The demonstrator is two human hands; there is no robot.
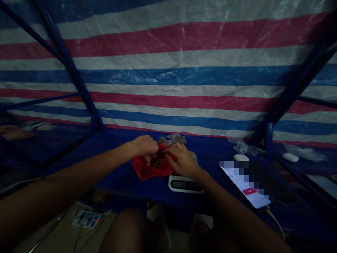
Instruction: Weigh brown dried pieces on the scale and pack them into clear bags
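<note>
Our left hand (144, 144) has its fingers curled and pinched on the upper rim of a red plastic bag (151, 168), thumb and forefinger tucked down toward the mouth; our right hand (181, 160) grips the opposite rim with fingers closed over the plastic, so both hands are grasping the bag and spreading its opening between them. Inside the mouth we see a dark, grainy heap, too dim to identify. The bag sits on the blue table (123, 182), its right edge touching or overlapping a small white scale (185, 183) whose display faces us; the right palm hides most of the weighing surface. Just behind the hands lie 2 or 3 small clear packets (173, 138) with dark contents. Further right, well apart, a phone (247, 184) lies lit with a cable running off the table edge, and a white oval case (241, 157) sits beside crumpled clear bags (243, 146). Risks as we judge them: the bag is thin and limp, held only at the rim, so an uneven pull could tip the mouth and spill the loose contents onto the table or over its near edge toward our knees. The right wrist resting on the scale would likely press on it and falsify any reading. The light is poor, so small spilled grains would be hard to find. The cable hanging near the right forearm could snag and drag the phone.
</note>
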